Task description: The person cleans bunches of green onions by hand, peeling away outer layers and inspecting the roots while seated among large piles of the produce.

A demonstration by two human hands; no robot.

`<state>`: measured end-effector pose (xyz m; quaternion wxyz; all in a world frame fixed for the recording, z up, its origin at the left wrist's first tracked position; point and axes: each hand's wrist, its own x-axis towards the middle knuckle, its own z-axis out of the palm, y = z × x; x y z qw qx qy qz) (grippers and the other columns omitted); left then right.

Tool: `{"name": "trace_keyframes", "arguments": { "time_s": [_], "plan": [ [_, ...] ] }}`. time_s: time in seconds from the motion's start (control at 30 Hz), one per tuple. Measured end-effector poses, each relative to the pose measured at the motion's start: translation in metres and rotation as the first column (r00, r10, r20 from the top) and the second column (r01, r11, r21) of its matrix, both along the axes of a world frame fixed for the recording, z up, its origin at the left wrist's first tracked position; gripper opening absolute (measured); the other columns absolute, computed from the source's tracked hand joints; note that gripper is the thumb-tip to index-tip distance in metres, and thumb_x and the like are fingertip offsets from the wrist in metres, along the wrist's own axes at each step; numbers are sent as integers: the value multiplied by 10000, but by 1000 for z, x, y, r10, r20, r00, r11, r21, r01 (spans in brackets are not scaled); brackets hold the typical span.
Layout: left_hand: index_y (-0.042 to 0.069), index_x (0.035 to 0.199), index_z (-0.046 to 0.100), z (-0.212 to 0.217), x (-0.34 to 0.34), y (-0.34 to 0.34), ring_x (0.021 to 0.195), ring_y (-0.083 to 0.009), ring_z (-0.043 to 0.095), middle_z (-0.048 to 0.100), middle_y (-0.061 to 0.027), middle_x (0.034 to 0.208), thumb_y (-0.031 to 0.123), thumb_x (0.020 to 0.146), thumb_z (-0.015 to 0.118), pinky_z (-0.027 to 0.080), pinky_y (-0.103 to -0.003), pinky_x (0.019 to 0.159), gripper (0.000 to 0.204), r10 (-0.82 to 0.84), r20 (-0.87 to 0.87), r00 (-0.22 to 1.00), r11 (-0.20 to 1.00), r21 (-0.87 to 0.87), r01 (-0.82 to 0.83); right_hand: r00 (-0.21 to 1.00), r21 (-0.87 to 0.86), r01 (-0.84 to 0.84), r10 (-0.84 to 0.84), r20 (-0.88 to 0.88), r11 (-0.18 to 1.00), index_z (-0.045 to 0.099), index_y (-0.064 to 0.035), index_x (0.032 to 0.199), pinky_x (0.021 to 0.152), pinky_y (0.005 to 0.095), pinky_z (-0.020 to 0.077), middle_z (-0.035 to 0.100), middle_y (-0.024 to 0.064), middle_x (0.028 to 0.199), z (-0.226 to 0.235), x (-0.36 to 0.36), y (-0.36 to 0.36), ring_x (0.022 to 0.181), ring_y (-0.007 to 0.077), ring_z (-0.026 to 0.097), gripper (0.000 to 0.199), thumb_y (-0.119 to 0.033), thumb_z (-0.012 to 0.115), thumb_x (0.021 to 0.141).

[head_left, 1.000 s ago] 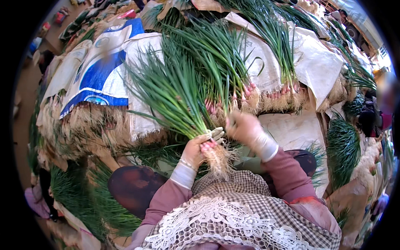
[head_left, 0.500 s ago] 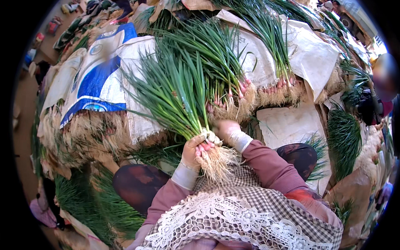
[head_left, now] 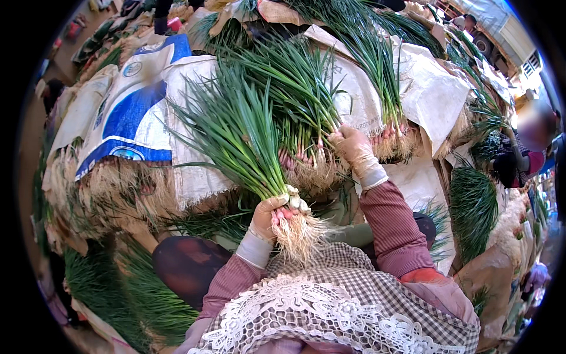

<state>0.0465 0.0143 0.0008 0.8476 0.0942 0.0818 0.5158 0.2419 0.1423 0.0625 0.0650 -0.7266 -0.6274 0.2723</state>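
Since the earlier frame, the right hand [head_left: 354, 144] is reaching farther forward, away from the held bundle and onto the piled green onions ahead, while the left hand [head_left: 272, 215] is keeping its place. Left hand is closing firmly around the neck of a green onion bundle [head_left: 247, 141], just above the pale bulbs and the tangle of roots [head_left: 300, 233], with the green tops fanning up and to the left. Right hand, in a thin glove, is curling partly shut with its fingers [head_left: 339, 137] touching the stalks of the next bunch [head_left: 306, 106] lying on the white sacks [head_left: 430, 94]; whether it is actually pinching a stalk cannot be told. Risk assessment: the one-handed grip is carrying the whole bundle near its root end, so the heavy tops are likely to tip it sideways or let loose stalks slide out. Pulling from the pile may also be dragging neighbouring stalks off the sacks. A blue and white sack [head_left: 127, 118] is lying to the left, and a checked apron [head_left: 348, 295] is covering the lap below.
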Motion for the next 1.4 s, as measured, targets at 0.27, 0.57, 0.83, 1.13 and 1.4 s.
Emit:
{"name": "trace_keyframes", "arguments": {
  "time_s": [0.27,0.57,0.83,1.13,1.4],
  "plan": [
    [-66,1023,461,12,-14,8,868,-313,542,560,-184,851,80,715,494,435,-432,802,343,-42,-87,995,999,27,45,919,-63,-49,21,-395,997,573,-21,925,709,306,438,592,140,855,-15,-12,6,774,215,564,356,-332,511,766],
    [-96,957,492,-36,-3,12,665,-236,571,570,-177,756,73,784,392,492,-352,674,262,-53,-281,958,982,-191,-2,722,-120,-691,672,-167,713,517,-60,834,593,325,438,561,123,694,-36,-35,-95,618,255,544,175,-190,538,719],
    [-79,886,521,-20,0,-1,735,-271,575,573,-186,798,82,781,435,471,-387,719,211,-60,-426,903,972,-230,-44,487,-172,-61,-122,-865,983,535,-16,914,422,183,345,473,-17,582,-55,-60,-50,457,65,409,277,-270,503,808],
    [-77,800,526,-6,2,-4,571,-216,558,559,-158,654,45,767,484,489,-375,715,134,-33,-510,859,964,-244,-108,817,139,-43,115,-566,989,522,-9,747,449,238,380,516,35,549,-54,-57,-66,461,120,488,279,-266,450,828],
    [-92,830,531,-24,1,-2,634,-256,569,567,-160,659,78,773,481,472,-372,714,186,24,-367,930,974,-200,-104,-17,-568,115,-570,-821,815,500,-55,743,426,227,422,513,25,597,-87,-60,-76,473,112,490,156,-170,416,805]
  ]
}}
